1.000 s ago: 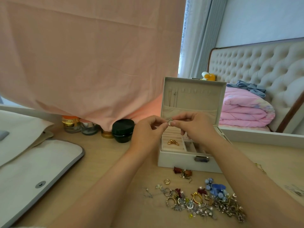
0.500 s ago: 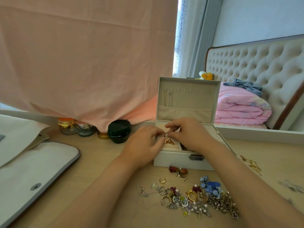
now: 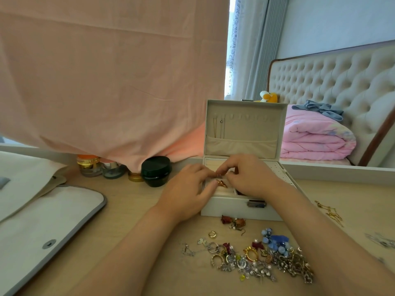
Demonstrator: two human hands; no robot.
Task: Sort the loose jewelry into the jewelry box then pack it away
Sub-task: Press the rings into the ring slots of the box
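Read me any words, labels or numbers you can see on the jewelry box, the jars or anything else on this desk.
None readable. The jewelry box shows no lettering, and the jars by the pink cloth are too blurred to show any label.

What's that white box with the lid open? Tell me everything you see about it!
The jewelry box is white outside, with beige cloth-like lining. It stands on the wooden table, its lid upright. Thin gold chains hang inside the lid above a pocket. A dark metal clasp sits on the front wall. A gold piece lies inside. The left hand and right hand pinch a small ring over it.
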